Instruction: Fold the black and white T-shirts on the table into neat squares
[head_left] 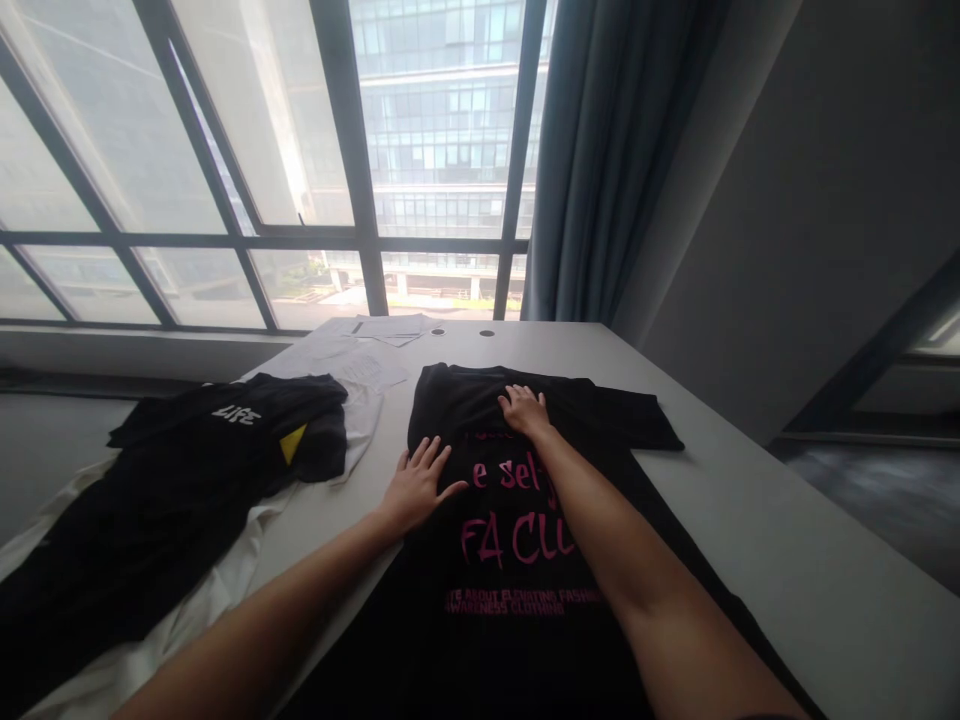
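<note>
On shirt (517,560); left hand (416,488) flat (right (523,408), perhaps)

On my left I see a black LIFE shirt (225,440) lying on white cloth (225,590); papers (390,328) sit at the table (750,520) end, below the window (442,120).

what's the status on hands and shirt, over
Left hand flat on black shirt, left edge. Right hand pressing near its top. Second dark shirt lies apart, left.
</note>
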